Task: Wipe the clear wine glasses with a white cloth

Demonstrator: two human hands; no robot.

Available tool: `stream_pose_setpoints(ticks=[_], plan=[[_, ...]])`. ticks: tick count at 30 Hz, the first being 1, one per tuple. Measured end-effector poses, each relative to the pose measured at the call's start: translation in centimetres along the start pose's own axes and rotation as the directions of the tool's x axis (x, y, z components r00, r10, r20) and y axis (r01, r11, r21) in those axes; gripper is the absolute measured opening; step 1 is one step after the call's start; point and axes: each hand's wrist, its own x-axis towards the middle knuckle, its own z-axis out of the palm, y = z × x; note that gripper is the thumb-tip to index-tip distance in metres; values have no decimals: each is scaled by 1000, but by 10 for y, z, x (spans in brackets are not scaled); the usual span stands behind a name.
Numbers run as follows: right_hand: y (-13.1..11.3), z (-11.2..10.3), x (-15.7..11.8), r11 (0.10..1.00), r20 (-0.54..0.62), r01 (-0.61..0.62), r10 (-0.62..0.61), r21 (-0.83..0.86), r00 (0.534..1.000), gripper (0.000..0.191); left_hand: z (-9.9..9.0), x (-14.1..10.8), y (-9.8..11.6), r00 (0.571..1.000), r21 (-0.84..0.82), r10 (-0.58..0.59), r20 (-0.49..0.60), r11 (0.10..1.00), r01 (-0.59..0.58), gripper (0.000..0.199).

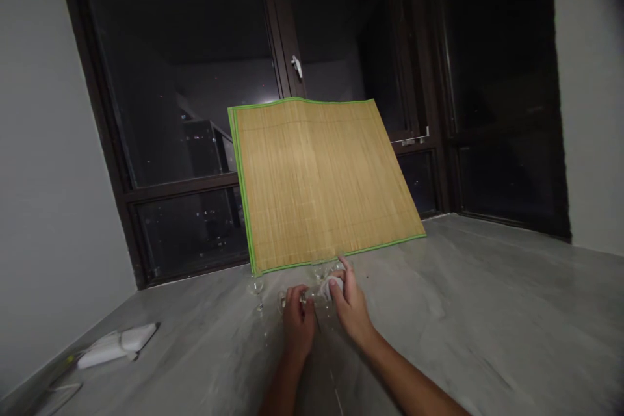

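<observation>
Near the middle of the grey marble surface, my left hand (298, 320) is closed around a clear glass (312, 297) that lies sideways between my hands. A crumpled white cloth (327, 287) is gripped by my right hand (350, 302) at the right end of this glass, its index finger pointing forward. Another clear stemmed glass (257, 286) stands to the left. Just beyond my hands, more clear glassware (320, 270) shows in front of the mat, its outlines faint.
A bamboo mat (322, 182) with green edging leans against the dark window (180, 78). At the lower left lies a white device (117, 344) with a cord round it. Walls flank the surface on both sides.
</observation>
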Motion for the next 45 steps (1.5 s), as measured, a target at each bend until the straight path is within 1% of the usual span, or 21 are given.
stream_pose_setpoints(ticks=[3,7,9,12,14,16,18,21,24,26,29,32,35,38,41,43,45], plan=[[-1,0,-1,998,89,-16,10,68,996,61,1,2,-8,997,-5,-34,-74,999,33,22],[5,3,0,992,207,25,-51,125,977,67,-2,3,-15,996,14,-43,-76,999,44,20],[9,4,0,995,233,40,-61,93,971,70,-4,3,-15,997,33,-28,-71,999,31,19],[10,5,0,995,209,87,-75,-46,975,73,-7,3,-12,998,63,-2,-58,998,6,19],[8,4,0,980,183,131,-103,-152,978,75,-9,3,-9,999,86,13,-48,996,-9,17],[5,2,0,957,190,162,-118,-239,975,75,-9,3,-7,999,106,31,-40,994,-26,16],[3,1,0,939,203,168,-109,-302,973,74,-9,3,-6,998,123,50,-37,991,-46,15],[1,-1,1,923,234,166,-86,-348,969,72,-8,3,-7,997,158,64,-42,986,-56,14],[0,-1,1,930,273,96,5,-355,962,71,-7,3,-9,996,183,55,-68,982,-41,13],[0,0,2,939,276,40,59,-341,959,71,-6,3,-10,996,178,39,-83,984,-24,16],[0,1,2,952,266,11,75,-307,961,70,-5,3,-11,997,164,33,-73,986,-21,20],[2,1,1,958,260,-7,85,-285,962,70,-4,3,-12,997,171,54,-51,984,-45,20],[4,1,-1,963,259,14,58,-269,964,69,-4,2,-10,997,191,65,-43,980,-56,19],[3,2,-3,952,286,95,-9,-290,958,66,-3,1,-7,998,201,43,-35,979,-35,21],[2,4,-2,930,298,160,-58,-332,953,65,-3,0,-2,1000,228,-4,-28,974,10,20],[3,5,-2,940,287,165,-77,-299,955,64,-2,0,0,999,281,-33,-36,959,42,19],[3,5,-3,965,280,157,-94,-211,955,61,-3,1,0,997,342,-53,-52,937,68,19]])
